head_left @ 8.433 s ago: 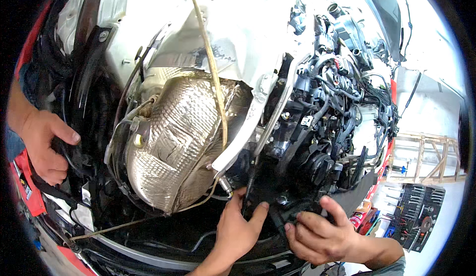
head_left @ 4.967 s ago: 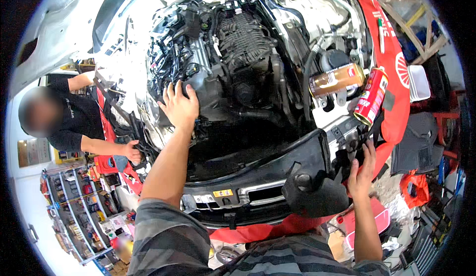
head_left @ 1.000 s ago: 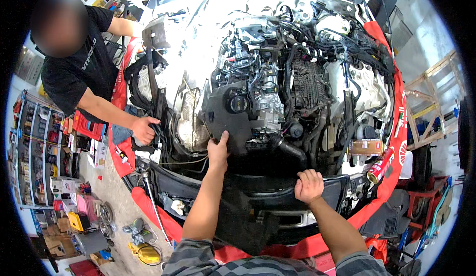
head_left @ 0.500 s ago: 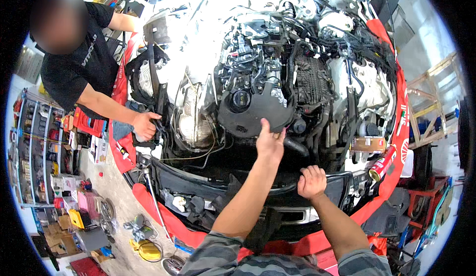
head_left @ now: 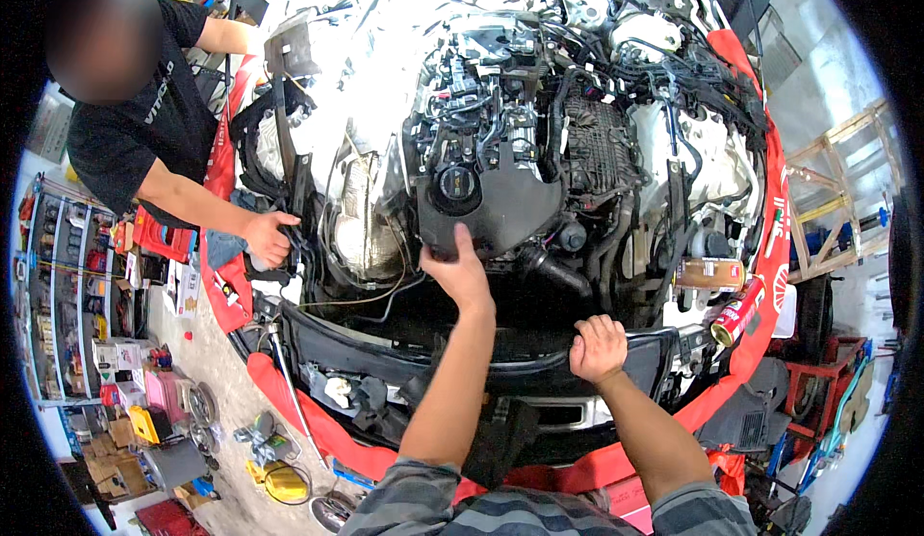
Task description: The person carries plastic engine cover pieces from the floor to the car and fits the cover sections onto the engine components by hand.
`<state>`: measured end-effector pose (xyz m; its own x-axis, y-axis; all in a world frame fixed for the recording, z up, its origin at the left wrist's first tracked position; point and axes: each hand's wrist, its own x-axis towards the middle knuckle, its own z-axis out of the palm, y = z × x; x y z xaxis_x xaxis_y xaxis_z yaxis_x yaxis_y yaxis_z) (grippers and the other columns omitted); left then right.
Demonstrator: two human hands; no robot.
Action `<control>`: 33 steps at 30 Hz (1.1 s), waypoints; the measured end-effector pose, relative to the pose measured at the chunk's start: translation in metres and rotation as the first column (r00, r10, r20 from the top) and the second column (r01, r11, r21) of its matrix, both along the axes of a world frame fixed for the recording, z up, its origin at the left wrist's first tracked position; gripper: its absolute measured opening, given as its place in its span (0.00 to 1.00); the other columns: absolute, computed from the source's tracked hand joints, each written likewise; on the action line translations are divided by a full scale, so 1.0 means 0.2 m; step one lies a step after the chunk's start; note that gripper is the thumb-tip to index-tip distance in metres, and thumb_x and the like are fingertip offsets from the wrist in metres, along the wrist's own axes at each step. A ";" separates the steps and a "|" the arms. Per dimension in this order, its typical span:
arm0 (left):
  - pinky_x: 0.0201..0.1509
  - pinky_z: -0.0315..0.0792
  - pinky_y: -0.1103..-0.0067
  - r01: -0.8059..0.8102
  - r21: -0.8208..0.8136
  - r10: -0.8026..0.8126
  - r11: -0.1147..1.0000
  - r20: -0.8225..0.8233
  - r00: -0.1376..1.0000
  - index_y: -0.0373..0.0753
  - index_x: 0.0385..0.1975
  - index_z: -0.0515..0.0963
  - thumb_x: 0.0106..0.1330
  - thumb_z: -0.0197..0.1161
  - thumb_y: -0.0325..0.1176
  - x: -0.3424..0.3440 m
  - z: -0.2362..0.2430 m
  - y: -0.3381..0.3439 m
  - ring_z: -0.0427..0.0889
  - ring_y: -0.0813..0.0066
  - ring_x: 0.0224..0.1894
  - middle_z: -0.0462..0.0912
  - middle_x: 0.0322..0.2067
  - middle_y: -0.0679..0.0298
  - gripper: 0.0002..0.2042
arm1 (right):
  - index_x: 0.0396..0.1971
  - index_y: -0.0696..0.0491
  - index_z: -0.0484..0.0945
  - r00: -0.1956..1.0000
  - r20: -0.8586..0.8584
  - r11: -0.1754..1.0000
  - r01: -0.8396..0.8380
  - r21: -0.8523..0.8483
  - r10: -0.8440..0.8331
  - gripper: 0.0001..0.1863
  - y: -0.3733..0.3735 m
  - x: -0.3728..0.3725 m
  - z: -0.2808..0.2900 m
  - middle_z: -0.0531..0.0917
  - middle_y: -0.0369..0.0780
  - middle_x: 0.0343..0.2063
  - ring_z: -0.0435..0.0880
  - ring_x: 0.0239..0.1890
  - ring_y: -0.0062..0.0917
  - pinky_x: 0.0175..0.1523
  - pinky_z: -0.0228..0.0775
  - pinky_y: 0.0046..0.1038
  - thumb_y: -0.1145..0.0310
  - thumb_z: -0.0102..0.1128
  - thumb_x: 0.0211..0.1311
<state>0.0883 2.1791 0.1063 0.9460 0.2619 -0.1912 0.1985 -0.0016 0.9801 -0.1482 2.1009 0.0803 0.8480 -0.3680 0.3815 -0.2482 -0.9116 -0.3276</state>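
Note:
My left hand (head_left: 460, 274) is at the front edge of a black plastic engine cover (head_left: 505, 211). One digit lies on top of the cover, and the rest are bent around its edge, partly hidden. A round black oil filler cap (head_left: 456, 190) shows through the cover's cut-out. Lower right, my right hand (head_left: 599, 348) is curled over the black front panel (head_left: 640, 351) of the engine bay, its fingertips partly out of sight. Behind the cover, the engine (head_left: 481, 103) is exposed, with hoses and wiring.
At the left fender, a co-worker's hand (head_left: 269, 238) rests near the bay's edge. A brown can (head_left: 710, 273) and a red spray can (head_left: 738, 313) lie at the right. Red fender covers (head_left: 775, 190) border the bay. A wooden ladder (head_left: 837, 190) and stocked shelves (head_left: 77, 286) stand farther out.
My left hand has shifted from the cover's right front edge to its left front part. A black hose to the cover's right shows more now. My right hand stays on the panel.

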 end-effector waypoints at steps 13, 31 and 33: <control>0.53 0.71 0.72 0.443 0.389 -0.441 0.808 -0.099 0.892 0.27 0.59 0.67 0.57 0.72 0.47 0.47 -0.16 0.27 0.78 0.65 0.48 0.79 0.48 0.53 0.36 | 0.42 0.53 0.77 0.991 -0.124 0.989 0.073 0.126 -0.057 0.15 0.03 0.09 0.10 0.78 0.43 0.40 0.75 0.46 0.39 0.50 0.65 0.41 0.64 0.56 0.56; 0.62 0.65 0.60 0.349 0.801 -0.602 0.486 0.018 0.798 0.26 0.60 0.65 0.68 0.53 0.47 0.58 0.02 0.08 0.72 0.42 0.55 0.72 0.53 0.40 0.30 | 0.69 0.43 0.62 0.945 -0.312 0.990 0.060 -0.124 -0.096 0.33 -0.18 1.17 0.27 0.57 0.53 0.69 0.55 0.72 0.46 0.70 0.46 0.54 0.45 0.45 0.68; 0.58 0.67 0.59 0.290 0.851 -0.592 0.438 0.031 0.805 0.27 0.60 0.66 0.70 0.51 0.46 0.55 0.02 0.03 0.73 0.45 0.53 0.74 0.51 0.44 0.28 | 0.69 0.43 0.62 0.941 -0.325 0.992 0.054 -0.116 -0.089 0.33 -0.20 1.17 0.27 0.57 0.53 0.69 0.55 0.72 0.46 0.69 0.47 0.54 0.45 0.45 0.68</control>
<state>0.1975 2.1855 0.1109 0.9366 -0.3159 0.1516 -0.3474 -0.7811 0.5189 0.0848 2.0609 0.1333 0.9054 -0.4057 0.1250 -0.3920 -0.9120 -0.1205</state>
